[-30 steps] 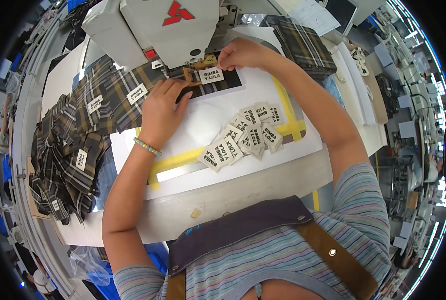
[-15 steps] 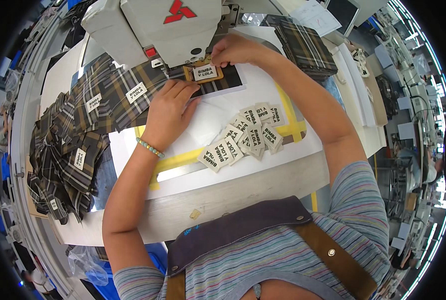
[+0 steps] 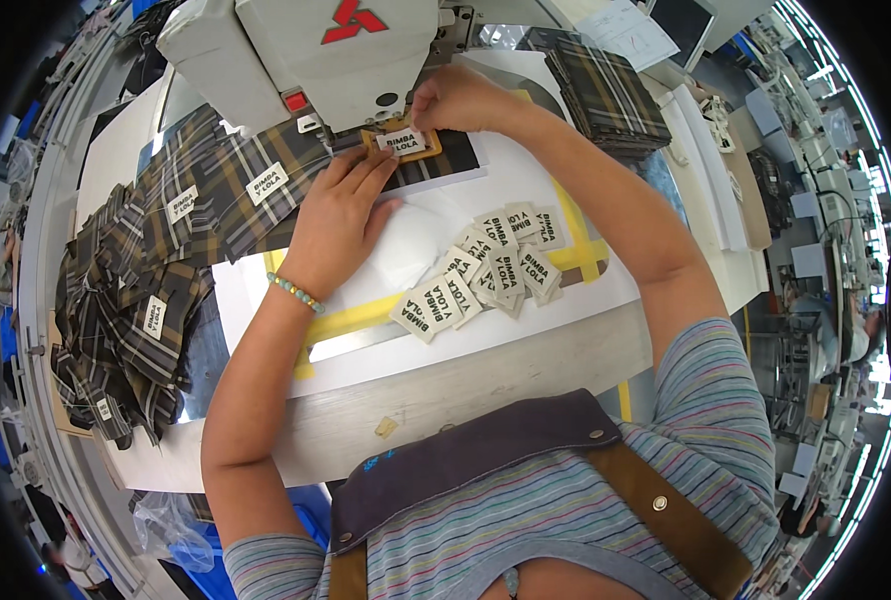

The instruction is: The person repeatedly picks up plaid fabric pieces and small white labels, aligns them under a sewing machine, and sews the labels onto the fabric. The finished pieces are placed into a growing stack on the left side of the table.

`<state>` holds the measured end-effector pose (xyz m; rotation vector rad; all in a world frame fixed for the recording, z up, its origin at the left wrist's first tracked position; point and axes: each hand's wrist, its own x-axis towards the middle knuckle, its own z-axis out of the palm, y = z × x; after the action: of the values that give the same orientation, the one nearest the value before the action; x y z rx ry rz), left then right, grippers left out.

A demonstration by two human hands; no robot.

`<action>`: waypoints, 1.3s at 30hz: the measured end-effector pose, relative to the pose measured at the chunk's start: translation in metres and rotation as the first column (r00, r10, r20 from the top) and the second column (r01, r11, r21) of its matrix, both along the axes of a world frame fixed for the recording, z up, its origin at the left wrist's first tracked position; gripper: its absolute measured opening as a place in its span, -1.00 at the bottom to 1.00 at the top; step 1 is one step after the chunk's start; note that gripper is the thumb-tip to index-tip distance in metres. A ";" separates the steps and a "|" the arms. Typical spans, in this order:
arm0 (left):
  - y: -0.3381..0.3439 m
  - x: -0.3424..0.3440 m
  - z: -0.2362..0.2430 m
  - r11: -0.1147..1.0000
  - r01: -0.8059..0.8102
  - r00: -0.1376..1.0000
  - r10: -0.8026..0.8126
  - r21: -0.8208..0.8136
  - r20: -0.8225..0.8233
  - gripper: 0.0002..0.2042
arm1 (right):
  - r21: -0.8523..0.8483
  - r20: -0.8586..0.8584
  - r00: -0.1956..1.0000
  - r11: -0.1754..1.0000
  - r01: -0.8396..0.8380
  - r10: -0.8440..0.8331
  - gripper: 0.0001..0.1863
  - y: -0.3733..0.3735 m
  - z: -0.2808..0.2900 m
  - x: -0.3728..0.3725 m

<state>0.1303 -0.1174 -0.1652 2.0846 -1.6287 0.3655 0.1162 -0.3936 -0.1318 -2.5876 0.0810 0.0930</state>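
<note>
A white label [image 3: 402, 141] with dark lettering sits inside a tan rectangular frame [image 3: 429, 148] on dark plaid fabric [image 3: 456, 155] beneath the sewing machine head [image 3: 366, 45]. My left hand [image 3: 341, 225] rests with fingers stretched out, fingertips at the frame's lower left side and thumb apart. My right hand [image 3: 461, 100] is closed at the label's upper right corner; what its fingertips grip is hard to make out. Plaid pieces [image 3: 206, 210] bearing similar labels trail off to the left. A loose pile of white labels [image 3: 511, 275] lies right of my left hand.
A folded plaid stack [image 3: 611, 90] lies at the back right beside white board strips [image 3: 706, 170]. Crumpled plaid fabric [image 3: 106, 310] heaps at the left. A blue bin [image 3: 216, 565] is below the table [image 3: 366, 400]. Co-workers and machines show at both rims.
The label has moved left into the tan frame, which now surrounds it. My right hand has shifted left and up with it; my left fingers have risen slightly toward the frame's edge.
</note>
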 end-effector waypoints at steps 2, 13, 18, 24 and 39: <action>-0.001 -0.001 -0.001 1.000 -0.001 1.000 0.001 0.015 -0.001 -0.52 | -0.078 0.060 0.998 0.997 -0.022 0.027 -0.73 0.001 0.000 -0.007; 0.001 0.002 -0.003 1.000 0.006 0.999 -0.005 0.019 -0.037 -0.52 | -0.536 0.416 0.766 0.813 -0.228 0.490 -0.78 0.011 -0.021 -0.063; 0.001 0.001 0.000 0.999 0.011 0.997 -0.014 -0.039 -0.074 -0.56 | -0.502 0.473 0.724 0.829 -0.247 0.502 -0.70 0.032 -0.028 -0.063; 0.004 0.003 0.004 0.994 -0.047 0.993 0.036 -0.100 -0.108 -0.66 | -0.369 0.506 0.744 0.889 -0.271 0.436 -0.58 0.036 -0.047 -0.063; 0.011 0.007 0.012 0.995 -0.100 0.993 0.098 -0.021 -0.070 -0.65 | -0.110 0.536 0.791 0.953 -0.281 0.295 -0.58 0.031 -0.047 -0.065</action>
<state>0.1374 -0.1059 -0.1537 2.1409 -1.4784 0.3403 0.0514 -0.3621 -0.1788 -2.5263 -0.5315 -0.5456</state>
